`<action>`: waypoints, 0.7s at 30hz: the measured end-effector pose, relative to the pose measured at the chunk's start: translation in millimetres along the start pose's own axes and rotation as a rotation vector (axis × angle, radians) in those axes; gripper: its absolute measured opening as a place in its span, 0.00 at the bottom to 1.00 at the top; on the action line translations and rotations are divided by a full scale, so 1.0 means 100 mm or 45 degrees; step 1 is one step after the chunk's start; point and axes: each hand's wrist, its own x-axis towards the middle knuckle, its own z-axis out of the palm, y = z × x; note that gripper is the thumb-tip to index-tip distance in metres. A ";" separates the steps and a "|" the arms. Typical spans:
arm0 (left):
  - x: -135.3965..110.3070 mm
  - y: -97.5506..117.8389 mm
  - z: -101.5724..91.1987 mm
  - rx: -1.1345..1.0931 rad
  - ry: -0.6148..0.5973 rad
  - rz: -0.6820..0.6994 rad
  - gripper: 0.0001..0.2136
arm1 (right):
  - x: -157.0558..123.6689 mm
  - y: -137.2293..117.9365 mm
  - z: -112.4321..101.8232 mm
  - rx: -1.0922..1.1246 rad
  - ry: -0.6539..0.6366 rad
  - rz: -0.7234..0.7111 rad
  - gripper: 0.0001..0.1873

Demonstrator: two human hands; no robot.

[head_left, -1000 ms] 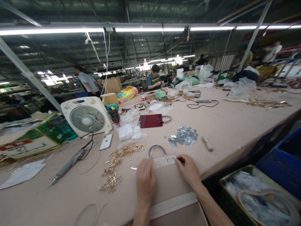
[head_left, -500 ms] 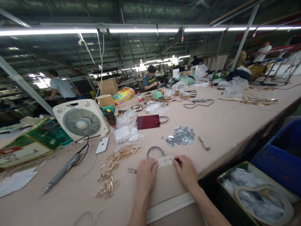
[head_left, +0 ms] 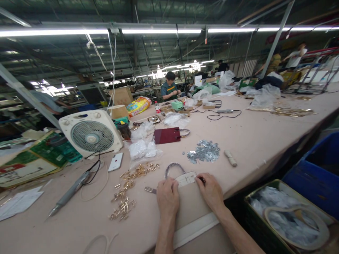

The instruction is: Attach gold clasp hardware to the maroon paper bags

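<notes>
One long pinkish table (head_left: 254, 148) carries a beige bag panel (head_left: 192, 204) near six o'clock. At its ten-o'clock corner lies the left hand (head_left: 168, 197), fingers bent, pinching what I cannot tell; at one, the right hand (head_left: 210, 192). A looped handle (head_left: 174, 164) arches past twelve; a buckled strap (head_left: 150, 189) lies at the left hand's ten o'clock; the right hand pinches a dark bit (head_left: 202, 180).

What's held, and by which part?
The beige panel, by its far corners: left hand at the left one, right hand at the right.
</notes>
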 end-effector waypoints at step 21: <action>-0.03 -0.01 -0.02 0.045 0.006 0.174 0.07 | 0.18 -0.28 0.09 0.289 -0.321 -0.683 0.06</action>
